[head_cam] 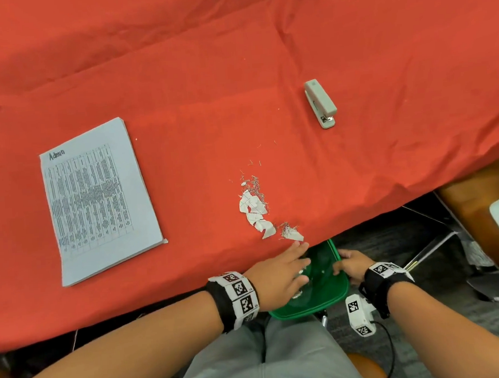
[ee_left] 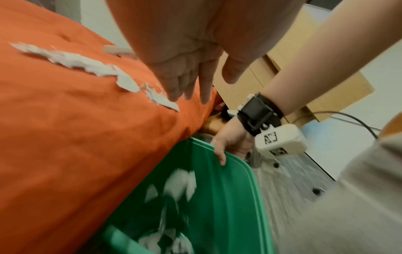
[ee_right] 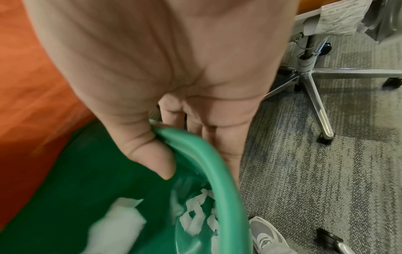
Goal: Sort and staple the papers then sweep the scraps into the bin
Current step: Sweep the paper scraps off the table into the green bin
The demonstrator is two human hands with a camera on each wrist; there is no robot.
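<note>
Sweeping step: scraps point(head_cam: 257, 210) lie on the red tabletop point(head_cam: 380, 47), in a trail running from the near edge away toward the far side, with loose staples mixed in
Long axis of trail: roughly front-to-back, its near end just beyond the left hand's fingertips point(ee_left: 174, 96)
Bin point(head_cam: 328, 294): green, held below the tabletop edge, directly under the near end of the trail; some white pieces already inside
Left hand point(head_cam: 281, 278): fingers straight and spread flat, holding nothing, poised over the edge above the bin mouth
Right hand point(head_cam: 351, 266): gripping the bin rim, thumb inside and fingers outside, steadying it
Nearer hand: the left; the right is occupied and off to the side
Likely next move: reach forward past the trail and drag it back toward the edge
Stapler point(head_cam: 320, 104): well apart, far right
Papers point(head_cam: 95, 199): one squared stack, far left, clear of the sweep path
</note>
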